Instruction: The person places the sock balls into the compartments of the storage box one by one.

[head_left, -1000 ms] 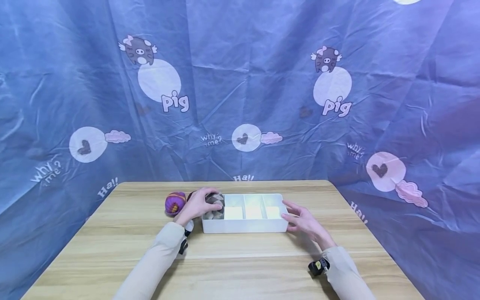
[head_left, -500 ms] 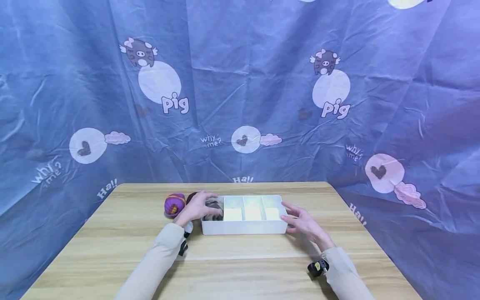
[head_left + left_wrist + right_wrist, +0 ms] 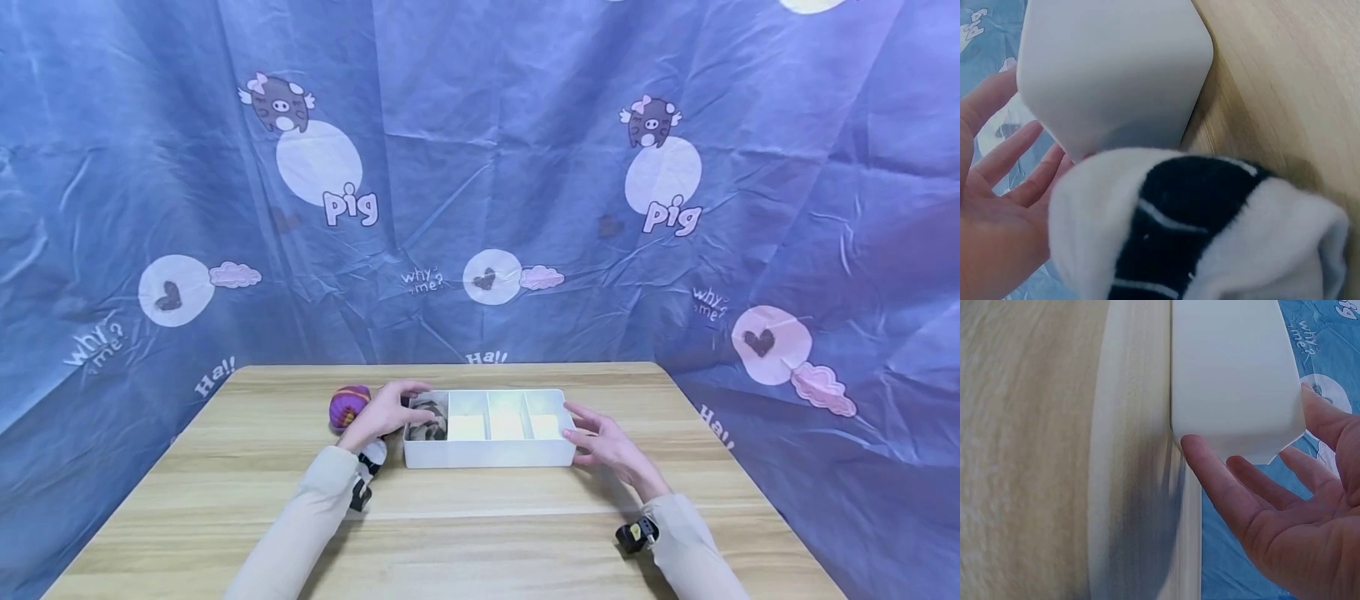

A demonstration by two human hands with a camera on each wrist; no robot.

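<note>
Head view: from above, wide, facing forward-down over table to blue curtain. Wrist views: close in, tilted, facing opposite ends of white box; all three share it.

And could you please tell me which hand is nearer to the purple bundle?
Left. The left hand is immediately beside the purple bundle, at the left end of the white box; the right hand is farther away, at the box's right end.

Pale beige sleeves; small black wrist cameras, right one bearing yellow mark
</note>
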